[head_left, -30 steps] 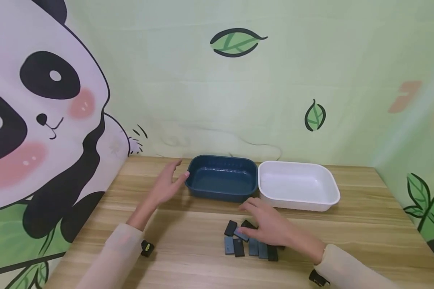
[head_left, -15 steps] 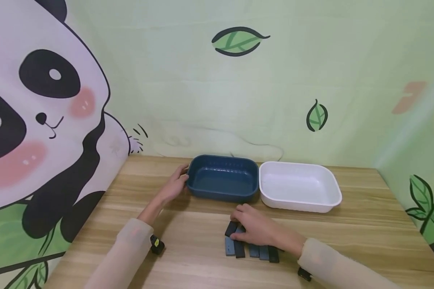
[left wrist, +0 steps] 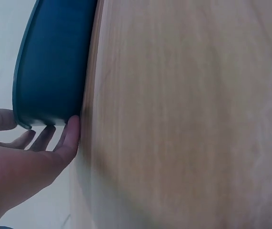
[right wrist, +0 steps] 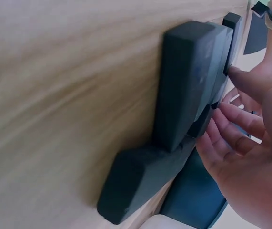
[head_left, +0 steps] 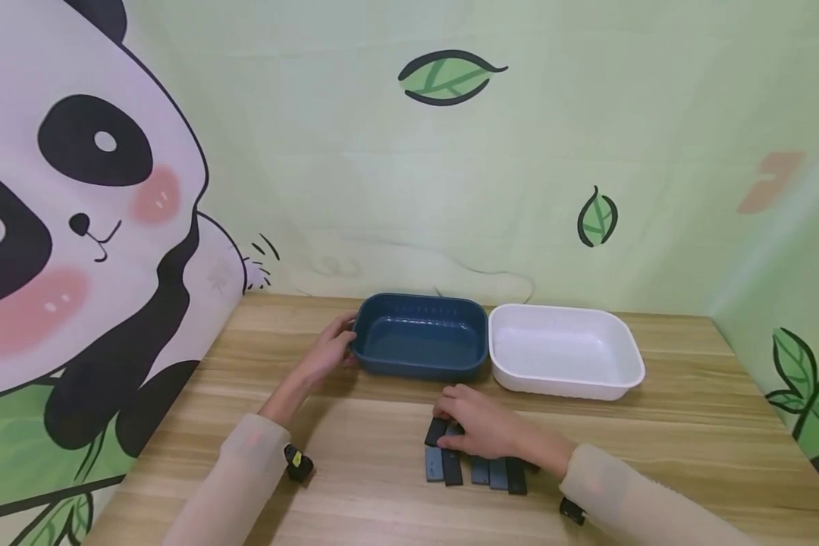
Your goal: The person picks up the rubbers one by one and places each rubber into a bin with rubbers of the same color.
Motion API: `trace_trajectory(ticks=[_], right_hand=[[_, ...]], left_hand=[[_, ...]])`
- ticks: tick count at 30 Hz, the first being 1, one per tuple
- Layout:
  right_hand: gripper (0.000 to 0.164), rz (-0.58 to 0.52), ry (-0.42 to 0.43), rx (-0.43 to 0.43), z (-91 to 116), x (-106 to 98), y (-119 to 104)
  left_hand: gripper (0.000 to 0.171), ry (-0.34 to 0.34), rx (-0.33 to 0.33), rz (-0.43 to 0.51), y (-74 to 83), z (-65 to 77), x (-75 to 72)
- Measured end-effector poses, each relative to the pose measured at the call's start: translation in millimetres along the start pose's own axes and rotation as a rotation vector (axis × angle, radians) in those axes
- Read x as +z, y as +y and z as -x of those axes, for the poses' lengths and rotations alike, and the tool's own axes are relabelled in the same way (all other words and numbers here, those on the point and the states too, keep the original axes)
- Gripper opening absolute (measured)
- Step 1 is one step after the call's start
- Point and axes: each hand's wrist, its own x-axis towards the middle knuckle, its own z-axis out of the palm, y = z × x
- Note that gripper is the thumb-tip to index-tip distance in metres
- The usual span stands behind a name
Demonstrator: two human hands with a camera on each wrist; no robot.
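Observation:
At the back of the table, my left hand [head_left: 329,350] touches the left end of a dark blue plastic bin [head_left: 416,370]. In the left wrist view its thumb meets the bin's rim and the fingertips lie against the outer end wall [left wrist: 55,90]. My right hand [head_left: 491,426] is over a cluster of small rectangular blocks, some black and some grey-blue, lying flat on the wood. Its thumb and fingertips bend around a grey-blue block [right wrist: 219,88] within the cluster; the palm hides part of the group. Beside its fingers lies a black block [head_left: 435,431].
A white bin [head_left: 566,388] stands right against the blue one. In front of the right hand's wrist lie more blocks, among them a black one [head_left: 516,476]. Behind the wooden table [head_left: 355,500] hangs a green cloth with a panda [head_left: 102,227] and leaves.
My left hand has moved right onto the blue bin's end. The right hand has come down and left onto the blocks, its fingers bending in. Little differs over the last half second.

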Motion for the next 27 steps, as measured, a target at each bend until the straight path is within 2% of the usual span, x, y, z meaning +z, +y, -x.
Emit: trace_trajectory(ticks=[3,8,17,27], right_hand=[[0.034,-0.024,-0.027,0.042,-2,-7,-6],[0.035,-0.008,-0.046,0.030,-5,-7,-7],[0.037,0.003,-0.045,-0.007,-9,-8,-8],[0.039,-0.018,-0.061,-0.007,-13,-7,-3]], left_hand=[[0.054,0.018,-0.034,0.077,-2.7,-1.5,-1.0],[0.054,0.024,-0.065,0.143,-6.1,-3.2,-3.2],[0.054,-0.010,-0.067,0.174,-9.1,-5.0,-5.4],[0.053,-0.033,-0.080,0.195,-9.9,-3.9,-9.1]])
